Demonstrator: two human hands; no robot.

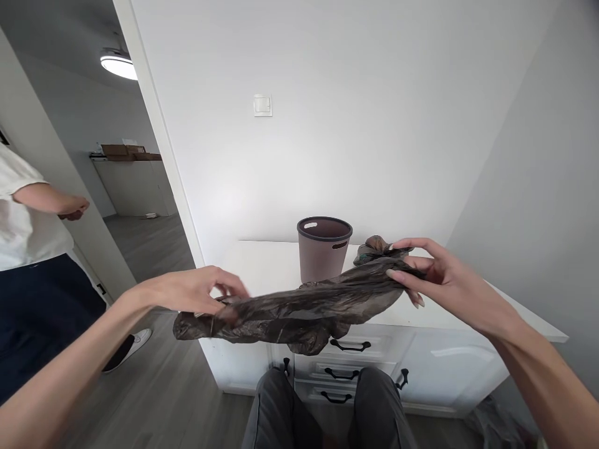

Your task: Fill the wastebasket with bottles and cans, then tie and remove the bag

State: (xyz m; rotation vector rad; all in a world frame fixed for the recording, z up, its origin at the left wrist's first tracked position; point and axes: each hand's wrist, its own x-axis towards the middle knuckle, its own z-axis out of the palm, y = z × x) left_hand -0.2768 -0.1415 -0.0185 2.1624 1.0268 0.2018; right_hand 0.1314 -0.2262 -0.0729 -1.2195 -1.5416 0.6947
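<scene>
Head view: left hand, right hand each pinch plastic bag end; I judge stretching-out step; thin film needs gentle pull.

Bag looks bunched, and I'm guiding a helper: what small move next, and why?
Probably open the bag at its mouth: it is a crumpled strip pinched between the left hand and right hand, and the bin behind on the cabinet shows no liner.
</scene>
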